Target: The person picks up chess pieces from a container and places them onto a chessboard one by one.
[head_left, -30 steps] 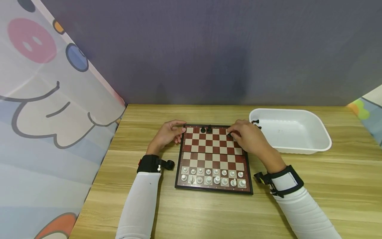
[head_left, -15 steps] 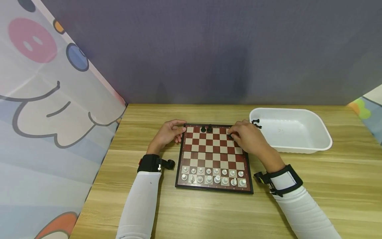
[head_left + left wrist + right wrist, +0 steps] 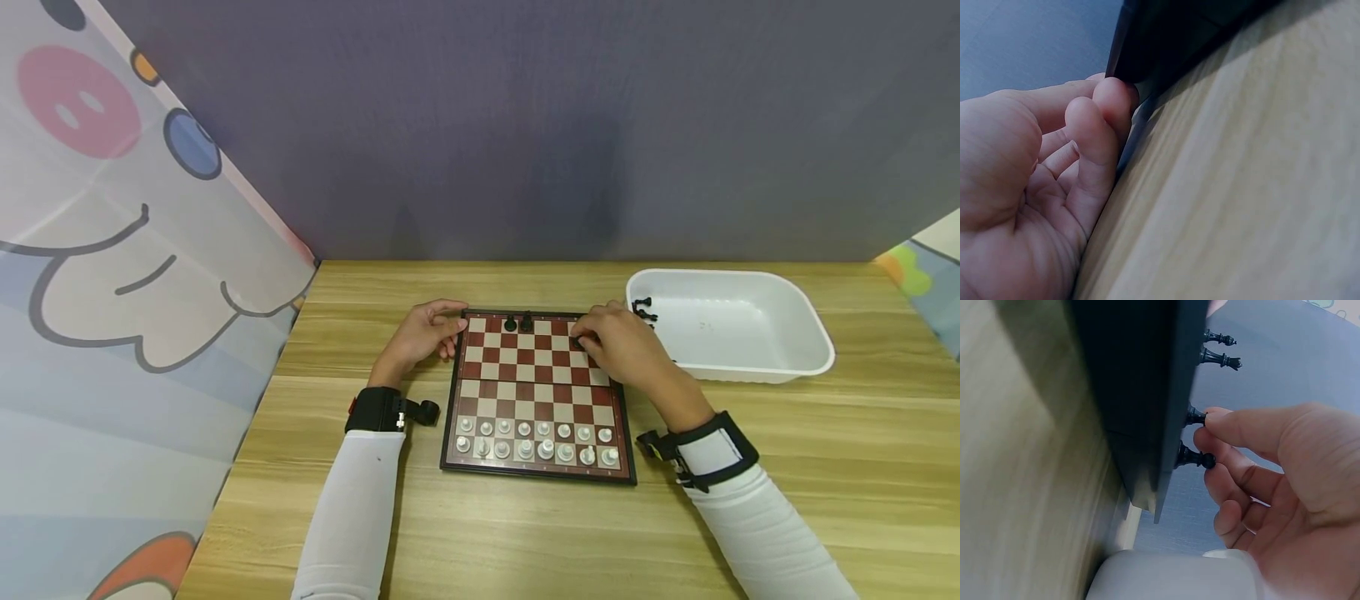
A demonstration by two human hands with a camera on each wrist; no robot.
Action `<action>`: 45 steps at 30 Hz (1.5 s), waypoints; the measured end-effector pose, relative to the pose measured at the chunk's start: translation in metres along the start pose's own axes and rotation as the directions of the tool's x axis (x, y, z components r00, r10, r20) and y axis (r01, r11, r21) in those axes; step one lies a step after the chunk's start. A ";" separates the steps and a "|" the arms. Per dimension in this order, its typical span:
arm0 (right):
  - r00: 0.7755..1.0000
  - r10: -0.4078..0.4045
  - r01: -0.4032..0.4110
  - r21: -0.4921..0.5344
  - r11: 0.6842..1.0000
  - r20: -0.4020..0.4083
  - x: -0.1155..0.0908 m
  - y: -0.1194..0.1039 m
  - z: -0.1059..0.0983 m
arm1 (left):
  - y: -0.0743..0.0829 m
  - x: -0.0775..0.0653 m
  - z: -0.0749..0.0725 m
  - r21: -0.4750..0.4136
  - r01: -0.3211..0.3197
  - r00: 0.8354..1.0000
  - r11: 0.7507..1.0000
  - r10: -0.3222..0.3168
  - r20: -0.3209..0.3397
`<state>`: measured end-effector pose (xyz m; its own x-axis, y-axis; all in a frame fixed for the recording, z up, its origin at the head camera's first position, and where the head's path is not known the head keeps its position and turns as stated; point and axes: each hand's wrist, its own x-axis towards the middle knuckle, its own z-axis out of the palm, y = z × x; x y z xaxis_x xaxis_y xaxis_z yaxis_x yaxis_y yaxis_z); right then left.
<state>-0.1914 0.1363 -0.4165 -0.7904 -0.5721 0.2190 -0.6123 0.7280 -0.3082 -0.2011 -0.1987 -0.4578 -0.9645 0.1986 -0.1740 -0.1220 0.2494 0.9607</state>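
A red-and-white chequered chessboard (image 3: 525, 364) lies on the table with white chess pieces (image 3: 546, 451) in two rows along its near side. At its far left corner, my left hand (image 3: 417, 336) grips the black edge, its fingertips against the board's side in the left wrist view. My right hand (image 3: 626, 343) is over the far right corner. Thumb and index finger pinch a black chess piece (image 3: 1195, 416), whose top they hide. Just beside those fingers stands a black pawn (image 3: 1191, 457). Two more black pieces, a queen (image 3: 1219, 359) and a smaller one (image 3: 1218, 338), stand on the far row.
A white plastic tray (image 3: 750, 371) stands to the right of the board, close to my right hand. Several black pieces (image 3: 642, 310) lie at its left end, some partly hidden by the hand. A grey wall (image 3: 480, 167) rises behind the wooden table (image 3: 525, 542).
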 end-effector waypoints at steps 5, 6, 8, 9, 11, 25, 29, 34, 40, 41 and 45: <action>1.000 0.010 -0.010 -0.003 1.000 0.009 0.000 -0.001 0.000 | 0.000 0.000 0.000 -0.001 0.002 1.000 1.000 -0.002 0.005; 1.000 0.014 -0.014 -0.004 1.000 0.011 0.000 -0.001 0.000 | 0.000 0.000 0.000 -0.001 0.003 1.000 1.000 -0.003 0.006; 1.000 0.022 -0.022 -0.003 1.000 0.013 0.000 -0.001 0.000 | -0.001 0.000 0.000 0.001 0.005 1.000 1.000 -0.005 0.008; 1.000 0.027 -0.027 -0.001 1.000 0.010 0.000 -0.001 -0.001 | 0.000 0.000 0.000 0.002 0.006 1.000 1.000 -0.006 0.008; 0.999 0.036 -0.036 0.005 0.999 -0.003 0.000 -0.001 -0.002 | 0.000 0.000 0.000 0.002 0.009 1.000 1.000 -0.009 0.007; 0.962 0.191 -0.178 0.085 0.980 -0.195 -0.012 0.033 -0.044 | 0.001 0.001 0.000 -0.012 0.016 0.999 1.000 -0.016 0.032; 0.953 0.246 -0.238 0.063 0.969 -0.175 -0.019 0.048 -0.054 | 0.000 0.002 0.000 -0.011 0.002 1.000 1.000 -0.002 0.013; 0.963 0.257 -0.254 0.039 0.966 -0.079 -0.023 0.059 -0.056 | 0.001 0.001 0.000 -0.010 -0.003 1.000 1.000 0.003 0.006; 0.957 0.282 -0.285 0.042 0.958 0.070 -0.025 0.065 -0.052 | 0.001 0.000 0.000 -0.011 0.003 1.000 1.000 -0.003 0.004; 0.954 0.289 -0.293 0.039 0.955 0.084 -0.025 0.066 -0.051 | 0.001 0.000 0.000 -0.011 0.005 1.000 1.000 -0.005 0.004; 0.946 0.300 -0.306 0.027 0.952 0.124 -0.026 0.072 -0.047 | 0.000 0.000 0.000 -0.012 0.011 1.000 1.000 -0.011 0.003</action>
<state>-0.2154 0.2211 -0.4003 -0.9293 -0.3692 0.0002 -0.3409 0.8577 -0.3850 -0.2012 -0.1983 -0.4581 -0.9625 0.1984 -0.1849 -0.1352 0.2399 0.9613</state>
